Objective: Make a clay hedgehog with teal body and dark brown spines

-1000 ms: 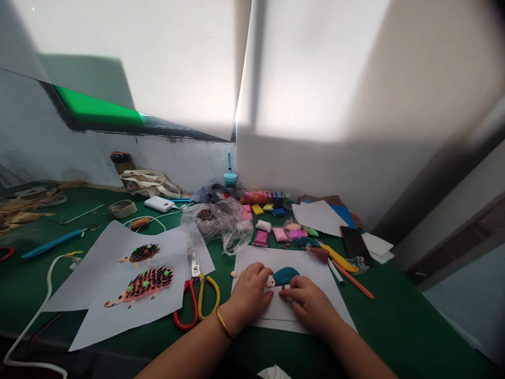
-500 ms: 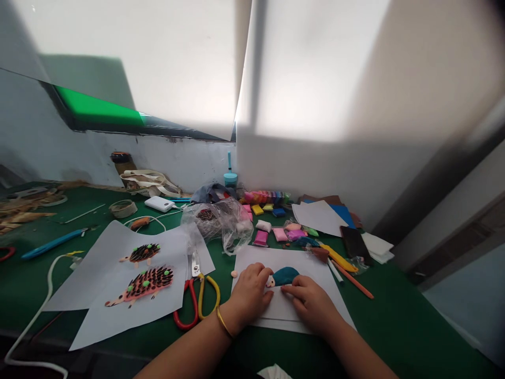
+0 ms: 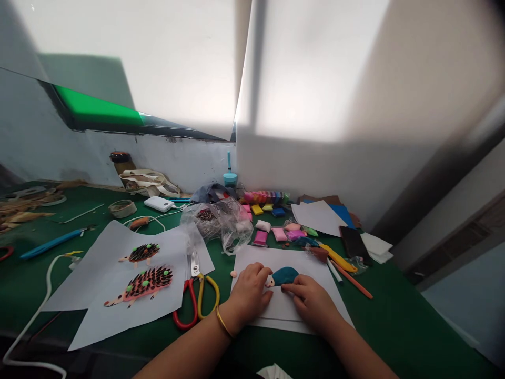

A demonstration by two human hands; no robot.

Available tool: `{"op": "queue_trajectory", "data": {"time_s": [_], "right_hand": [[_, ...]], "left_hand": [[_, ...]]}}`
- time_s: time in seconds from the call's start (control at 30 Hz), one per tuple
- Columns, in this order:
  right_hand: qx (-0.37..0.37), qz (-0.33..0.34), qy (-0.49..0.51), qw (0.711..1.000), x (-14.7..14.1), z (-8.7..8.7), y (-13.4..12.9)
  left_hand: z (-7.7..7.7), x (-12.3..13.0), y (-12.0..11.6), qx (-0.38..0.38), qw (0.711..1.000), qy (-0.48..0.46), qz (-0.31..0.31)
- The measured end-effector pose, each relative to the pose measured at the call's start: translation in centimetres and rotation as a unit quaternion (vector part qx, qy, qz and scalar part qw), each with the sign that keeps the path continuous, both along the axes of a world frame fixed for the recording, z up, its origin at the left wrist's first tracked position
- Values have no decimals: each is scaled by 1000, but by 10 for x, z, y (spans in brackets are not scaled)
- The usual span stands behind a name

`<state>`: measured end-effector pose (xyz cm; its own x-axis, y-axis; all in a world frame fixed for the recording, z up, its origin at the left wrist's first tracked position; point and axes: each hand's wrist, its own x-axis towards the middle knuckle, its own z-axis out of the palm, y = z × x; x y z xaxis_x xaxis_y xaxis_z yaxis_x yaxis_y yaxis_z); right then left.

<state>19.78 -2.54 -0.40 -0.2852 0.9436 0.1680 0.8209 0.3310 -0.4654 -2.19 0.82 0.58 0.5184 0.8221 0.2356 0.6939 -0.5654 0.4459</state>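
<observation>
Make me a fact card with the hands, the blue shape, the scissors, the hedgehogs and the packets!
Left hand: on the paper, by the blue shape's pale face
Right hand: index fingertip at the blue shape's lower edge
Blue shape: between the hands
Scissors: red and yellow handles
Big hedgehog: dark spines, green dots
Small hedgehog: behind the big one
Packets: pink, yellow, blue, white

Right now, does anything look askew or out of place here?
Two things. The white sheet hanging at upper left is askew: its lower edge slants, leaving a bright green panel showing. A pale pink lump lies alone at the left edge of the paper under the left hand.
</observation>
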Motion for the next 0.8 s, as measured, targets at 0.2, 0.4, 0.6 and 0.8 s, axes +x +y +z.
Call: {"op": "queue_trajectory", "data": {"time_s": [0.2, 0.4, 0.6, 0.8], "right_hand": [[15, 11, -6, 1000, -2, 3, -1], [62, 36, -48, 996, -4, 1, -2], [73, 57, -42, 995, -4, -1, -3], [22, -19, 37, 999, 5, 1, -3]], "left_hand": [[-1, -1, 0, 8, 1000, -8, -1], [-2, -1, 1, 5, 1000, -7, -3], [1, 0, -1, 18, 1000, -6, -5], [-1, 0, -1, 60, 996, 10, -63]]}}
